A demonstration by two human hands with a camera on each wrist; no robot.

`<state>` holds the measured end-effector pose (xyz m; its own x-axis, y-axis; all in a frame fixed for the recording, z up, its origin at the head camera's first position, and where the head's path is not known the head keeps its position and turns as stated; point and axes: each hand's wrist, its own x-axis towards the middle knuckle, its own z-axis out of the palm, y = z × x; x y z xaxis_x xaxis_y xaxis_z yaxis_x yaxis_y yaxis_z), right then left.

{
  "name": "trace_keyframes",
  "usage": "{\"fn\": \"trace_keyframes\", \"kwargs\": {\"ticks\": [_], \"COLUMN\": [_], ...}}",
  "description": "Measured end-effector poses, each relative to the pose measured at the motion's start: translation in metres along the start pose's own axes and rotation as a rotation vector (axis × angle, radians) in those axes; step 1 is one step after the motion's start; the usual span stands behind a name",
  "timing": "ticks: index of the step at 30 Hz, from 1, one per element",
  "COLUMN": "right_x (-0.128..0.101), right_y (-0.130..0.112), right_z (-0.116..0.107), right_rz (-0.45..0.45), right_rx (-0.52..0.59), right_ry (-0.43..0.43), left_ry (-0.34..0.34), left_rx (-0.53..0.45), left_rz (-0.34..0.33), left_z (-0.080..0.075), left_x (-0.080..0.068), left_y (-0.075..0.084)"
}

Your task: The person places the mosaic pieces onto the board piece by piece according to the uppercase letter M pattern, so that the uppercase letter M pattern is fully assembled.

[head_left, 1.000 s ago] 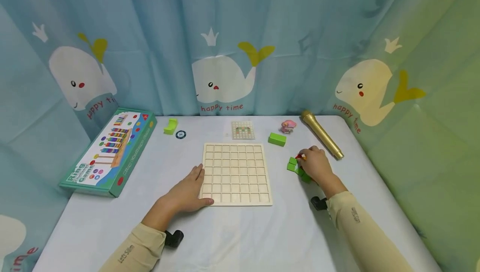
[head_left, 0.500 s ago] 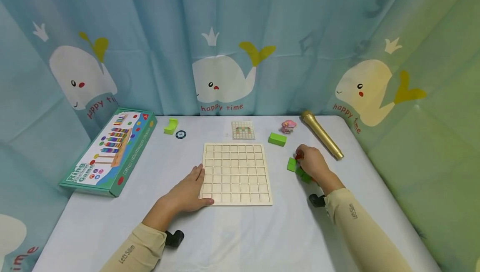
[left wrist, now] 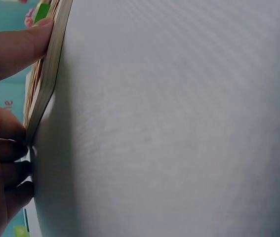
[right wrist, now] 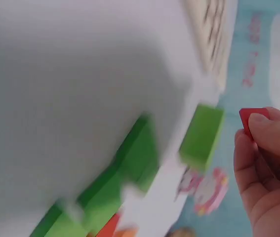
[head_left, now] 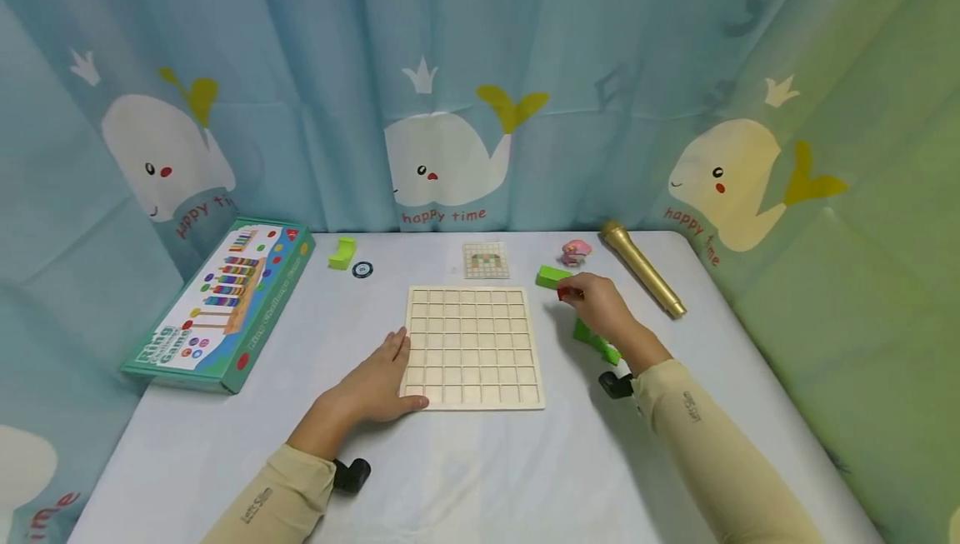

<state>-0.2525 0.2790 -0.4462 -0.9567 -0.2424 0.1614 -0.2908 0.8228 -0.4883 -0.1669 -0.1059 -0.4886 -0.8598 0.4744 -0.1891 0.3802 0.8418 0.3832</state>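
A wooden grid board lies flat in the middle of the table. My left hand rests along its left side, fingers extended, with the thumb on the near left corner; the left wrist view shows the thumb on the board's rim. Between thumb and fingers my right hand pinches a small red block, held up right of the board. Just beyond that hand sits a green rectangular block. Several green pieces lie beneath the right wrist, partly hidden in the head view, with red and orange ones among them.
Behind the board lies a pattern card. A pink figurine and a gold microphone are at the back right. Toward the left are a curved green block, a round chip and a game box.
My right hand has lifted away from the green pieces with the red block and moved left and away from me, toward the green rectangular block. The left hand stays at the board.
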Motion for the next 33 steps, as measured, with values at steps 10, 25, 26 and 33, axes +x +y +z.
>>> {"fn": "trace_keyframes", "kwargs": {"ticks": [10, 25, 26, 33], "right_x": [0.022, 0.045, 0.046, 0.057], "right_y": [-0.039, -0.074, -0.075, -0.088], "right_z": [0.017, 0.046, 0.048, 0.063], "right_rz": [-0.091, -0.193, -0.192, -0.148], "right_rx": [0.059, 0.14, 0.147, 0.179], "right_ry": [-0.082, -0.17, -0.179, -0.252], "left_ry": [0.008, 0.004, 0.005, -0.002], "left_rx": [-0.017, -0.03, -0.029, -0.016], "left_rz": [-0.004, -0.019, -0.019, -0.025], "left_z": [0.004, 0.002, 0.002, 0.001], "left_x": [0.0, -0.001, -0.001, 0.0], "left_y": [0.003, 0.002, 0.003, 0.002]}}
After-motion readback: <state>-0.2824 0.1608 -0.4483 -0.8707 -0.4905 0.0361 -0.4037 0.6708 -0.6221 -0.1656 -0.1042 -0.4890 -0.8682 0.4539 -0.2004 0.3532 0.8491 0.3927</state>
